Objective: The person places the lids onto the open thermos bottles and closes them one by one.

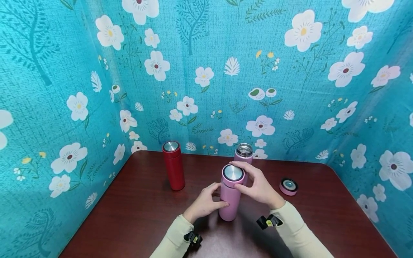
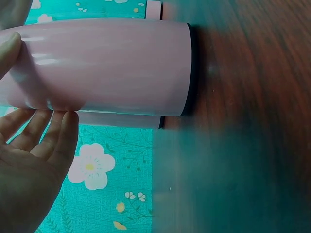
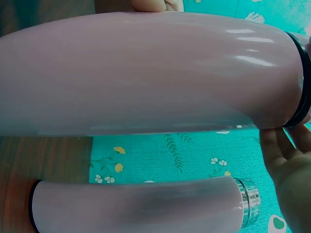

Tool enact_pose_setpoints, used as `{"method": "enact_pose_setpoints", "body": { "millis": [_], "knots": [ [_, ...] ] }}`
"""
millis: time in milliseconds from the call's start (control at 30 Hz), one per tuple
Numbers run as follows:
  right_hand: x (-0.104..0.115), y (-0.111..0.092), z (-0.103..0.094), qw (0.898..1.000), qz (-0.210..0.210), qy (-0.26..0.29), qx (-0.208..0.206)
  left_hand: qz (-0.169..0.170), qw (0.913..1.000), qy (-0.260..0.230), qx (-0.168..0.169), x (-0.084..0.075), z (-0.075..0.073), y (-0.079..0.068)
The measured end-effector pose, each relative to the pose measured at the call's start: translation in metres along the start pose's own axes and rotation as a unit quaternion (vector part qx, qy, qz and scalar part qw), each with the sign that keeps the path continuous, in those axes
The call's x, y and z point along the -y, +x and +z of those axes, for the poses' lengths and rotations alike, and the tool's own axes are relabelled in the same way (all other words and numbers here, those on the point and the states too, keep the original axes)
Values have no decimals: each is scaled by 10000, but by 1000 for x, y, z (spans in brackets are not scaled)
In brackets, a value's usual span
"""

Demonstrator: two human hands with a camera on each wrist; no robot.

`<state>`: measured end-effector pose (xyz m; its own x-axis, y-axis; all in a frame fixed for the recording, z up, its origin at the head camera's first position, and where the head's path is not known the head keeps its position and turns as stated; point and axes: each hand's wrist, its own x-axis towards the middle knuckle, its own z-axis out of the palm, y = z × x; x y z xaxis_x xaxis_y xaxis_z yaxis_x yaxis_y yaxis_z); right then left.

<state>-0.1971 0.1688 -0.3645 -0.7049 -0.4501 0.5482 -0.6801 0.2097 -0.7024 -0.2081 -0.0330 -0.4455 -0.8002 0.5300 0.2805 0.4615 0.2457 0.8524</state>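
Note:
A pink thermos bottle [image 1: 230, 200] with a silver-topped lid [image 1: 233, 172] stands upright at the middle of the table. Around its lower body curl the fingers and thumb of my left hand [image 1: 206, 202]; the left wrist view shows those fingertips [image 2: 68, 121] against the pink side. My right hand [image 1: 258, 181] grips the lid from the right, thumb in front and fingers behind. Just behind is a second pink thermos bottle [image 3: 141, 204], its steel mouth [image 1: 244, 149] uncovered. A loose pink lid [image 1: 288, 187] lies on the table to the right of my right hand.
A red thermos bottle [image 1: 174, 168], capped with a silver top, stands to the left on the dark wood table [image 1: 135, 211]. Blue flowered cloth [image 1: 206, 100] hangs along the back and both sides of the table.

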Motion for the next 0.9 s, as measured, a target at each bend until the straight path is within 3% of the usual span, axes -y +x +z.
{"method": "enact_pose_setpoints", "body": {
  "millis": [200,333,467,600,767,900],
  "knots": [
    [-2,-2,4,9988,5,-144,-474,43,10000,40,-40,-1,1,-1],
    [-1,0,5,9975,89,-404,-577,87,9999,27,-65,-1,1,0],
    [1,0,4,9981,129,-389,-468,78,9999,48,-64,-2,1,0],
    [-2,-1,2,9996,204,61,-198,71,9999,54,-69,-3,1,0],
    [-19,-5,-1,9975,167,652,234,38,10000,40,-70,-2,1,0],
    [-33,-7,-1,9958,130,862,282,8,10000,27,-41,-2,1,0]
  ]
}}
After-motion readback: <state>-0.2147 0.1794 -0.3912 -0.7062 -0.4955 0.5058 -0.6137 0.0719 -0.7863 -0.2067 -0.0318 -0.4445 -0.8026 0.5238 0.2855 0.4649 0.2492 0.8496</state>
